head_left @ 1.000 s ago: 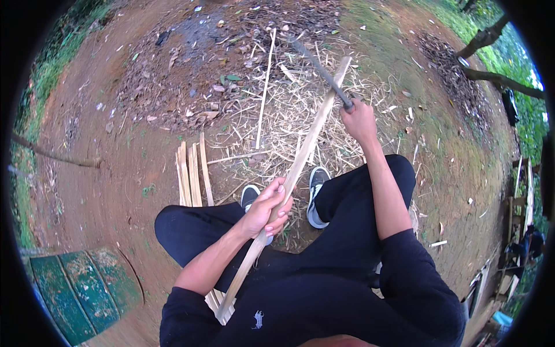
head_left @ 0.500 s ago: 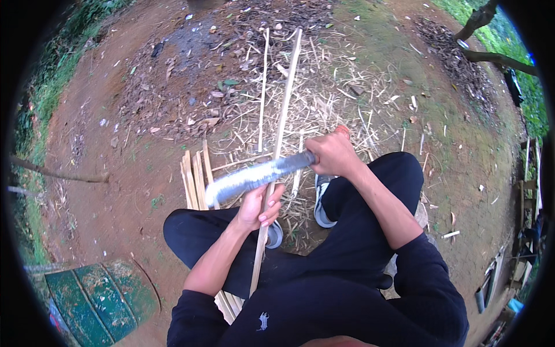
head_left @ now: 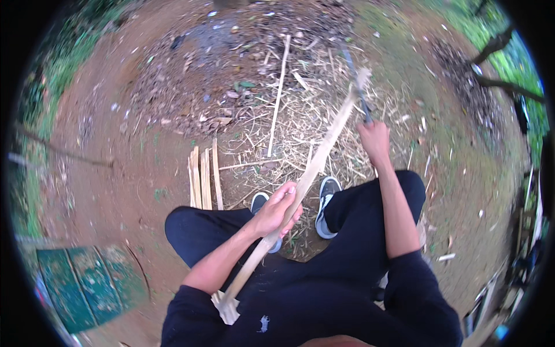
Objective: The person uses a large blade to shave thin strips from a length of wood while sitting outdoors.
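My left hand (head_left: 276, 213) is closed around the middle of a long pale wooden strip (head_left: 324, 147), which slants from beside my left elbow to the far right. Further out, my right hand (head_left: 374, 141) grips a machete (head_left: 365, 109) by its handle. Its blade appears thin, turned nearly edge-on and blurred, and points away from me, crossing by the strip's frayed far end. Whether blade and strip touch, I cannot tell.
Several cut strips (head_left: 202, 176) lie beside my left knee. A thin loose stick (head_left: 280, 95) and curled shavings (head_left: 347, 130) cover the ground ahead. A green, worn metal sheet (head_left: 92, 286) is at lower left; branches (head_left: 500, 84) reach in at far right.
The strip has tilted over to the right, its far end now by the machete. My right hand has moved forward and right, swinging the blade from pointing left to pointing away.
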Demonstrator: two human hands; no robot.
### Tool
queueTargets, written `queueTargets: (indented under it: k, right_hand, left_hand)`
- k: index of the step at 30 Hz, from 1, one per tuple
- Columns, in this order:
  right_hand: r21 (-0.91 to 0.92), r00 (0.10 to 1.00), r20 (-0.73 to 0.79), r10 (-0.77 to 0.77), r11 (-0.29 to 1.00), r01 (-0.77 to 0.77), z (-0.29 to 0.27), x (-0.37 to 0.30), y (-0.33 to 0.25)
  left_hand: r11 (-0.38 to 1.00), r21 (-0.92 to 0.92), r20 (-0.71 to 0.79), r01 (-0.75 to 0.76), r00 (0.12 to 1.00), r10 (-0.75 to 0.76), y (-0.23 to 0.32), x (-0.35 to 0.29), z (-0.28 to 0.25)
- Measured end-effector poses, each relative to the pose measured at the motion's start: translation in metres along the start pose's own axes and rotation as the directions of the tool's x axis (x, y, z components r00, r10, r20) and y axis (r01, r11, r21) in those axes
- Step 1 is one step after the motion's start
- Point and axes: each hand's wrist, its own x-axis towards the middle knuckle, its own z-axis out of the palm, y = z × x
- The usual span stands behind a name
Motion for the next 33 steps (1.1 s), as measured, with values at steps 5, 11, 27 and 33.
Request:
queueTargets:
  k: [5,11,27,33]
  right_hand:
    - [0.328,0.971,0.207,0.117,0.927,-0.182,0.008,-0.025,0.031]
    - [0.084,0.920,0.237,-0.314,0.950,0.302,0.014,-0.053,0.005]
    - [-0.033,0.738,0.437,-0.514,0.811,0.584,0.006,-0.069,-0.071]
    - [-0.162,0.743,0.472,-0.475,0.782,0.602,-0.058,-0.079,-0.135]
  left_hand:
    - [0.997,-0.024,0.037,-0.076,0.996,0.077,0.012,0.016,-0.008]
    - [0.986,-0.088,-0.133,-0.142,0.983,0.129,0.017,0.016,-0.017]
    - [0.943,-0.130,-0.340,-0.306,0.907,0.247,0.031,0.001,-0.012]
    - [0.949,-0.058,-0.273,-0.311,0.919,0.284,0.057,0.000,0.013]
